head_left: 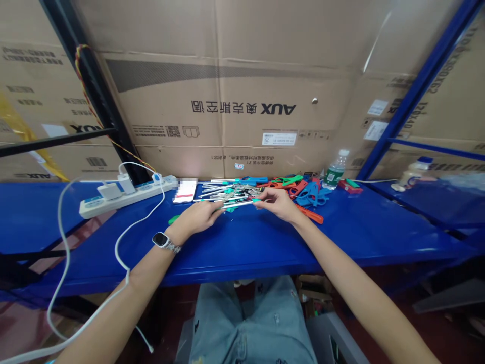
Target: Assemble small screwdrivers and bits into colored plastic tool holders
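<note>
A thin silvery rod with green ends point(239, 205) spans the gap between my two hands, roughly level above the blue table. My left hand point(197, 218), below a wrist with a watch, is closed around its left part. At the other end, the thumb and fingers of my right hand point(277, 203) pinch the green tip. Just behind lies a heap of similar silvery rods point(215, 190) and small metal parts. Blue plastic clips point(312, 194) are piled to the right of my right hand, with an orange clip point(309, 214) in front of them.
A white phone point(185, 191) lies left of the heap. Farther left, a power strip point(129, 196) holds plugs, and a white cable point(118, 247) trails over the table edge. A water bottle point(335, 169) and a red box point(350, 186) stand at right. Cardboard point(242, 76) backs the table.
</note>
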The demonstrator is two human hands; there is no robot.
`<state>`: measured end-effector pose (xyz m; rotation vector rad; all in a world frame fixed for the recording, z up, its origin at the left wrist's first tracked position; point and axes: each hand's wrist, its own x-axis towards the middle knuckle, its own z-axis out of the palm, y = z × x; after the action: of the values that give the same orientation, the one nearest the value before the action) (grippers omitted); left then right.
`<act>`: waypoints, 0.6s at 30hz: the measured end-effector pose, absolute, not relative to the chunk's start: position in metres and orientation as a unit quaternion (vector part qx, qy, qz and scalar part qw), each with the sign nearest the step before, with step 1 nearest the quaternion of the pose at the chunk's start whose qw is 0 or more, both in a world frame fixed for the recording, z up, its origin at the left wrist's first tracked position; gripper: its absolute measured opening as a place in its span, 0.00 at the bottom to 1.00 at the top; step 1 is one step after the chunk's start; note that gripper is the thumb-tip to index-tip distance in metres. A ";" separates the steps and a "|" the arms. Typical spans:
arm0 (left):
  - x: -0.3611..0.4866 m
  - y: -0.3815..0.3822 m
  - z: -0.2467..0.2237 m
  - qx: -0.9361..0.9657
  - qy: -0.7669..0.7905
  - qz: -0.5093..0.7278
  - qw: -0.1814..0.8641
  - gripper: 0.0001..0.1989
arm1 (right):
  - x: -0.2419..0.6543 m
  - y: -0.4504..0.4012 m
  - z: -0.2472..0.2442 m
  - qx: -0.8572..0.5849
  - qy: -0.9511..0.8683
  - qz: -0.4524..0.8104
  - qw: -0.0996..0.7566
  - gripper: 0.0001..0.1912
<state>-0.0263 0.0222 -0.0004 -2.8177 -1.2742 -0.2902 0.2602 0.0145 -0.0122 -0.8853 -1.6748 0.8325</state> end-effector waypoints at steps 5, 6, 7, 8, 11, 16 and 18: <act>-0.024 0.021 0.000 -0.910 -0.409 -0.068 0.030 0.16 | 0.266 0.011 -0.014 -0.383 -0.801 0.170 0.427 0.06; -0.024 0.021 0.000 -0.909 -0.411 -0.065 0.034 0.16 | 0.266 0.010 -0.014 -0.382 -0.816 0.141 0.410 0.04; -0.024 0.021 0.000 -0.908 -0.413 -0.063 0.037 0.16 | 0.265 0.010 -0.014 -0.382 -0.827 0.117 0.396 0.03; -0.024 0.020 0.001 -0.907 -0.414 -0.062 0.039 0.16 | 0.264 0.010 -0.014 -0.383 -0.834 0.099 0.385 0.03; -0.025 0.021 0.001 -0.906 -0.415 -0.066 0.044 0.16 | 0.261 0.010 -0.016 -0.383 -0.839 0.075 0.378 0.05; -0.027 0.024 0.000 -0.906 -0.408 -0.104 0.032 0.16 | 0.258 0.008 -0.016 -0.394 -0.774 0.170 0.466 0.11; -0.027 0.025 -0.001 -0.905 -0.407 -0.118 0.030 0.17 | 0.255 0.008 -0.016 -0.416 -0.706 0.251 0.516 0.19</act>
<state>-0.0269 0.0251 -0.0008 -2.7905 -1.2554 -0.3630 0.2547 0.0079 -0.0163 -0.9992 -1.6953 0.6034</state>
